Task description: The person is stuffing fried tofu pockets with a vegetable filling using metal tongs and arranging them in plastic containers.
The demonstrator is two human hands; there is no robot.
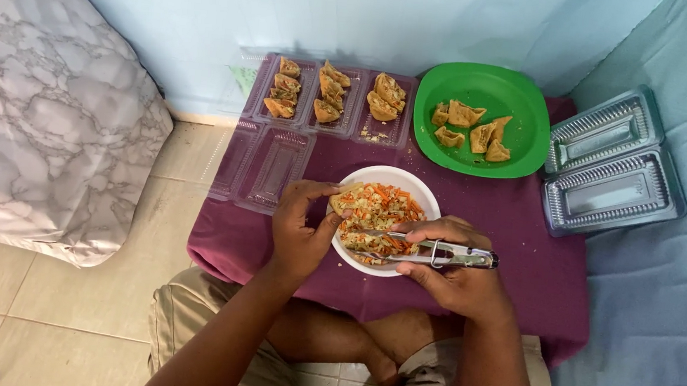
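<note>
Right hand (pixel 457 269) grips steel tongs (pixel 429 254) — over round white bowl (pixel 426 196).

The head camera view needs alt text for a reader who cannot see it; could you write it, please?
A seated person's right hand holds metal tongs over a white bowl of shredded vegetable filling while the left hand holds a fried pastry pocket at its rim. Behind, on the purple cloth, sit a green plate and clear trays of pockets.

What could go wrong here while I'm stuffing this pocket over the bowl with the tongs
The white bowl sits near the table's front edge, above your lap; pressing with the tongs might tip it. Shredded filling may drop from the tongs onto the purple cloth. The fried pocket in your left hand looks pinched only by fingertips and could tear or slip.
</note>
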